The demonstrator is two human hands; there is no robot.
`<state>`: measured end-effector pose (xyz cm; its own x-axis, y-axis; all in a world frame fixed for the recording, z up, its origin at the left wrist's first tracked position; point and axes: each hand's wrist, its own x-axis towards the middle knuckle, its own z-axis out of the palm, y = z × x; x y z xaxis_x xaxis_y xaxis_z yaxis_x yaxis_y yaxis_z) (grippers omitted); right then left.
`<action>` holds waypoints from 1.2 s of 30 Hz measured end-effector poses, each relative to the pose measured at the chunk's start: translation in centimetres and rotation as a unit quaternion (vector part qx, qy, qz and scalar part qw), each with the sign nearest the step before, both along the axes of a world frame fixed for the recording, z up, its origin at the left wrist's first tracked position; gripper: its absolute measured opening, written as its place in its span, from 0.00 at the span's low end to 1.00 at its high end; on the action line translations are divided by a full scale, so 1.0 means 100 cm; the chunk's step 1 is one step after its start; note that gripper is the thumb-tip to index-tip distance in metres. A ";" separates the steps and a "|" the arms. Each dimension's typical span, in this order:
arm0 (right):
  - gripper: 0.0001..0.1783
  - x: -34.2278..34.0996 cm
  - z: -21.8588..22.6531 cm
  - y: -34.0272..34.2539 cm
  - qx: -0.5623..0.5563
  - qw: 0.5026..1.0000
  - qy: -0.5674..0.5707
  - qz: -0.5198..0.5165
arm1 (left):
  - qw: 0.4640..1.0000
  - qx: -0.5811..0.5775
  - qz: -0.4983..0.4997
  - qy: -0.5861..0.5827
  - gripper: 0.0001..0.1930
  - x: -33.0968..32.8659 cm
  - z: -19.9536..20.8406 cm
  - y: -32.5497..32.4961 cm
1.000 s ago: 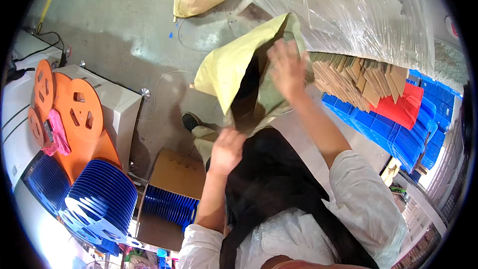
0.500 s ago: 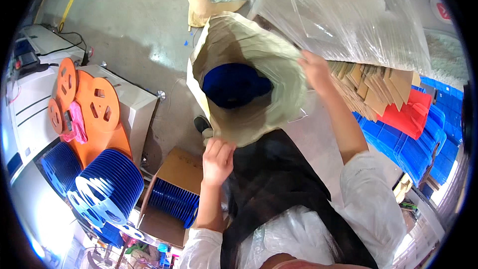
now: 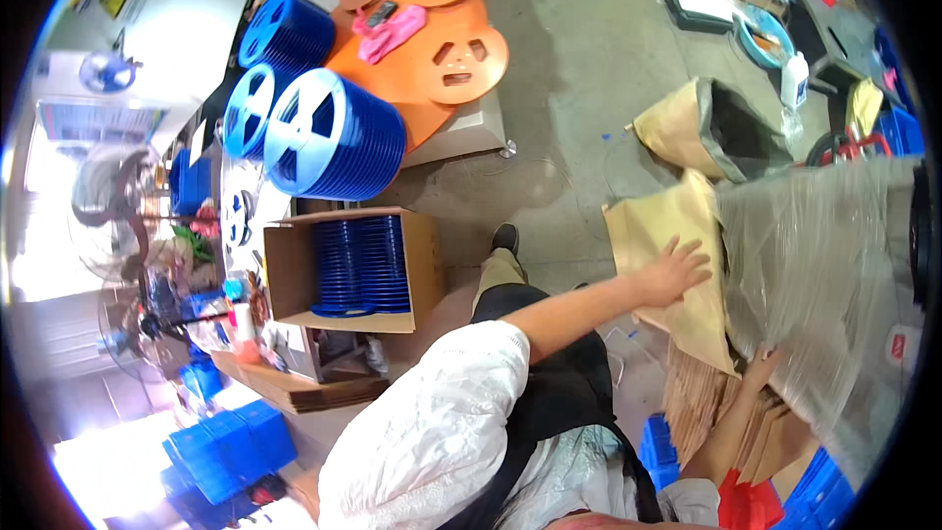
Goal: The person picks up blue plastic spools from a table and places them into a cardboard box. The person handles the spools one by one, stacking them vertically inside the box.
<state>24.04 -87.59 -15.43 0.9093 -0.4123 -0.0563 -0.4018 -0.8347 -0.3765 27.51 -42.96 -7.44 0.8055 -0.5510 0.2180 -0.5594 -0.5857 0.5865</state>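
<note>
While yellow triangular signs [image 3: 116,4] show at upper left, I see the left hand [image 3: 677,275] spread against the tan sack [image 3: 663,223] beside the plastic wrap [image 3: 810,260], the right hand [image 3: 763,366] apart near the sack's lower edge, its grip unclear.

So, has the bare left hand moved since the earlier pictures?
Yes: the left hand moved rightward, away from the open brown cardboard box of blue discs.

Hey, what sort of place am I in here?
Probably a factory or packing workshop. Large slotted blue discs are stacked together, an open cardboard box holds more, and a bulky load wrapped in clear plastic stands on the right.
</note>
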 end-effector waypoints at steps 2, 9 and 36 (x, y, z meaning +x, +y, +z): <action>0.30 0.006 0.001 0.076 -0.094 0.994 -0.019 0.055 | 0.996 -0.047 0.050 0.052 0.32 -0.048 -0.006 0.024; 0.36 0.010 -0.045 0.327 0.120 0.923 0.000 0.366 | 0.876 0.203 0.188 0.395 0.21 -0.243 -0.069 0.169; 0.33 -0.199 -0.113 1.076 -0.055 0.579 0.096 0.808 | 0.023 -0.246 0.958 0.146 0.20 -0.530 -0.219 0.404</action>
